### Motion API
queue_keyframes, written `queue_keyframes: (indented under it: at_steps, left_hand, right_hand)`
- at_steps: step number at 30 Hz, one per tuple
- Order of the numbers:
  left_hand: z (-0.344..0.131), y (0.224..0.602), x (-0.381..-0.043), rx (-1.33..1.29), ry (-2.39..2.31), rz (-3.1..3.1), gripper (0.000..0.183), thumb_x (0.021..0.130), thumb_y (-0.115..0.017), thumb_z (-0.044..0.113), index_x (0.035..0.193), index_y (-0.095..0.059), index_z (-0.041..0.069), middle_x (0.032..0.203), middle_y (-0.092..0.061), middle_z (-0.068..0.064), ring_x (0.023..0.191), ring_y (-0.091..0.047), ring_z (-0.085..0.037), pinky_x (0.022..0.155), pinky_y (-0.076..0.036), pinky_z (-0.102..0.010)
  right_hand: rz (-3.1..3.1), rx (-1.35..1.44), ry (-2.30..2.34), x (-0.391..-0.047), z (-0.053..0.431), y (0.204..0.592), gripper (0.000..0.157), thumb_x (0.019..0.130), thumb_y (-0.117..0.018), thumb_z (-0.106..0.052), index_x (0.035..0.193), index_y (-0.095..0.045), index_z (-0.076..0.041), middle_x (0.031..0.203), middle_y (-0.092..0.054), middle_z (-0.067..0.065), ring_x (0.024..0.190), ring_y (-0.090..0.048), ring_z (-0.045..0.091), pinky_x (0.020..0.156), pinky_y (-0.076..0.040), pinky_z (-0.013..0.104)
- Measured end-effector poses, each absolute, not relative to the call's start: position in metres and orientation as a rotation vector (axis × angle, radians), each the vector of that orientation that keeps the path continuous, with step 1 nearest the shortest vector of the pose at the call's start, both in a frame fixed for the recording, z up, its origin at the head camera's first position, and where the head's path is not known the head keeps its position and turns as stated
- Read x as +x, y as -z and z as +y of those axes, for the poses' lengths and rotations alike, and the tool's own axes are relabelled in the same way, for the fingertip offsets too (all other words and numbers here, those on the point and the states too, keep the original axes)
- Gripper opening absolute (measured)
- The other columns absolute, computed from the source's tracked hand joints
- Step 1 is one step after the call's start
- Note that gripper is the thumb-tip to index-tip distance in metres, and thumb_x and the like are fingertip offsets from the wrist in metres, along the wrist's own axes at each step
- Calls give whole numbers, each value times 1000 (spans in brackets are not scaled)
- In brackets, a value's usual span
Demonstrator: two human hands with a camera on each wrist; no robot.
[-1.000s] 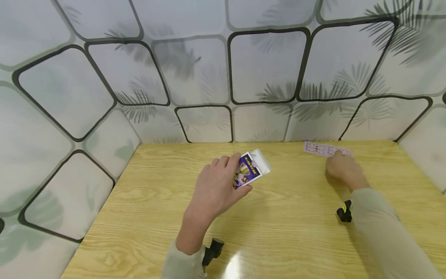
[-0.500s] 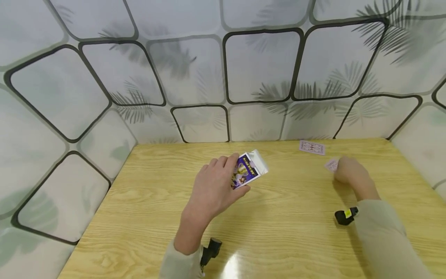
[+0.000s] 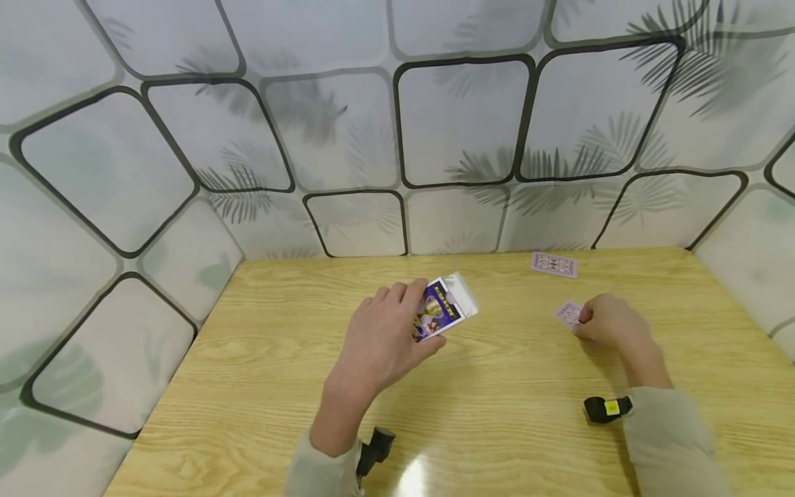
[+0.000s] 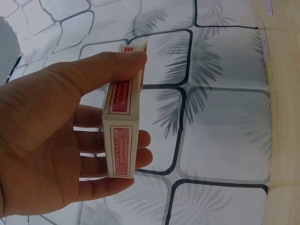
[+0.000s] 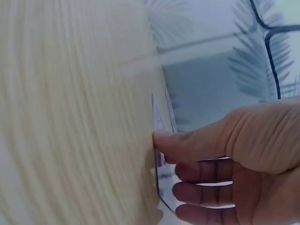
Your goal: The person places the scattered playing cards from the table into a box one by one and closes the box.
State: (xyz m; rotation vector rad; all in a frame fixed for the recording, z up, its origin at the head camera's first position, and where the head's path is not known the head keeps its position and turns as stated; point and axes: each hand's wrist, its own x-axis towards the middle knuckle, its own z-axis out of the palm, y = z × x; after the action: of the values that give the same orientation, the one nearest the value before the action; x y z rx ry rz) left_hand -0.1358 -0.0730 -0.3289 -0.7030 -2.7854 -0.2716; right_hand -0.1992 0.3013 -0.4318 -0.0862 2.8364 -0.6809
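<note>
My left hand grips a playing card box above the table. The box has a purple picture on one face, and its white end flap stands out at the far end. Red and white narrow sides of the card box show in the left wrist view, between thumb and fingers. On the right, my right hand pinches a purple-patterned playing card low over the wood. Part of that card lies hidden behind the fingers. A second playing card rests near the table's back edge.
The light wooden table runs back to a padded-looking patterned wall with a leaf print. Black camera mounts sit at the left wrist and the right wrist.
My right hand has drawn one card toward me, away from the other card at the back, then shifted slightly left with it. The left hand and the box have hardly moved.
</note>
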Motion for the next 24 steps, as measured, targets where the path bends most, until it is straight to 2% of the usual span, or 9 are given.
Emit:
queue_keyframes:
  at_steps: [2,7,9,16,21,24]
  left_hand:
    - [-72,330,-136,-706,270,-2790,77,80,-79,50,139,-50,9,117,-66,-10,97,-63,-23,79,-54,-37]
    - [-71,331,-135,-707,273,-2795,78,80,-79,50,140,-50,8,118,-66,-11,98,-63,-23,80,-54,-37]
    - [-70,332,-135,-704,268,-2793,78,80,-79,50,140,-50,8,118,-66,-11,97,-63,-23,80,-54,-37]
    - [-67,334,-136,-720,239,-2791,75,80,-78,50,137,-51,9,115,-66,-10,94,-63,-23,77,-54,-36]
    - [-65,336,-137,-721,220,-2813,74,81,-77,50,137,-51,10,115,-66,-9,94,-62,-22,76,-53,-36]
    - [-64,337,-137,-717,211,-2831,74,81,-77,50,138,-51,10,116,-66,-8,95,-62,-21,77,-53,-36]
  right_hand:
    - [2830,-110,680,-198,296,432,22,81,-75,-18,86,-65,1,78,-63,8,70,-54,22,59,-43,34]
    - [2806,-141,662,-197,285,431,49,79,-80,-24,107,-59,11,90,-65,17,78,-56,27,70,-48,43]
    - [2803,-139,642,-197,282,430,55,78,-82,-25,109,-58,13,91,-64,19,78,-55,28,70,-48,44]
    - [2757,-126,654,-193,278,430,53,76,-85,-25,103,-57,12,89,-58,18,79,-53,29,68,-46,40]
    - [2679,-113,838,-190,277,434,53,81,-81,-14,110,-47,14,89,-57,18,75,-55,23,62,-46,33]
    - [2668,-128,929,-189,275,436,48,81,-79,-9,109,-46,12,88,-58,18,71,-56,21,59,-48,32]
